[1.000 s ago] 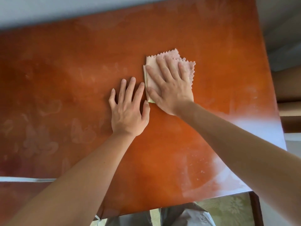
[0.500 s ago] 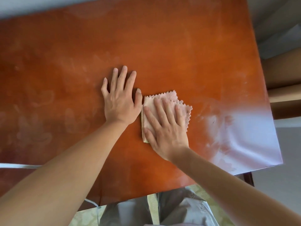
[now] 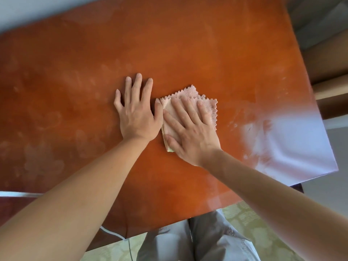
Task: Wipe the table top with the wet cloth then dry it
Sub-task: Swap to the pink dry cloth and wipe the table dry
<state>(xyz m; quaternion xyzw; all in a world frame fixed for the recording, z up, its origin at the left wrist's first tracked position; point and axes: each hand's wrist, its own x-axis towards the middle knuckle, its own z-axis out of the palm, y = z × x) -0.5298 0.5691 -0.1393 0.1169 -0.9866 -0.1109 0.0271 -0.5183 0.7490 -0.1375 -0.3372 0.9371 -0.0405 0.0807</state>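
Pressing flat on a folded pink cloth (image 3: 190,110), the right hand (image 3: 190,132) is spreading its fingers open over the fabric, palm down, pinning it to the table top (image 3: 188,49) rather than gripping it; the cloth is lying near the middle of the table top, somewhat toward the near edge. Just beside it on the left, the left hand (image 3: 137,113) is resting open and flat on the bare wood, holding nothing, its thumb touching or nearly touching the cloth's left edge. Judging by the surface, the wiping is only partly done: pale, cloudy smears are showing across the left half and toward the far edge, and whitish streaks and specks are sitting near the right edge, where a bright glare toward the near right corner is hiding the finish. Whether this cloth is the wet one or the dry one cannot be told, so the drying pass may be wholly ahead. No brand, label or readable writing is showing anywhere on the cloth or the table.
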